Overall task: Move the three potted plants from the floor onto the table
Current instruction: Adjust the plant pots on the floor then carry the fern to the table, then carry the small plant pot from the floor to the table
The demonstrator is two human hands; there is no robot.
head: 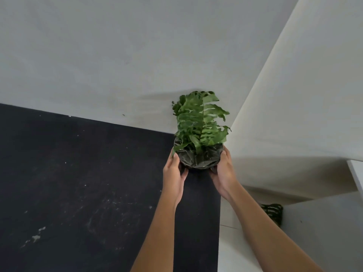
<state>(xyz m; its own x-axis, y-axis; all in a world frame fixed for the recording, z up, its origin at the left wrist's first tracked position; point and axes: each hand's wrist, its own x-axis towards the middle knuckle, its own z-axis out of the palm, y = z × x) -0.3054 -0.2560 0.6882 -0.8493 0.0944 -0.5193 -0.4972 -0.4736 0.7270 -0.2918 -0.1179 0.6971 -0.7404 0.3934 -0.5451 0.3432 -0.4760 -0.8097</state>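
A fern with broad green fronds grows in a black pot (pixel 198 158) wrapped in crinkled dark plastic. The pot is at the far right corner of the black table (pixel 78 183), close to the wall corner; whether it rests on the top I cannot tell. My left hand (pixel 173 173) grips the pot's left side. My right hand (pixel 223 171) grips its right side. Down on the pale floor to the right of the table, the dark leaves of another plant (pixel 273 211) show behind my right forearm; its pot is hidden.
Pale walls (pixel 117 55) meet in a corner right behind the fern. The table's right edge drops to the light floor (pixel 235 248). A white ledge (pixel 355 173) juts in at the far right. White specks and smears mark the table top.
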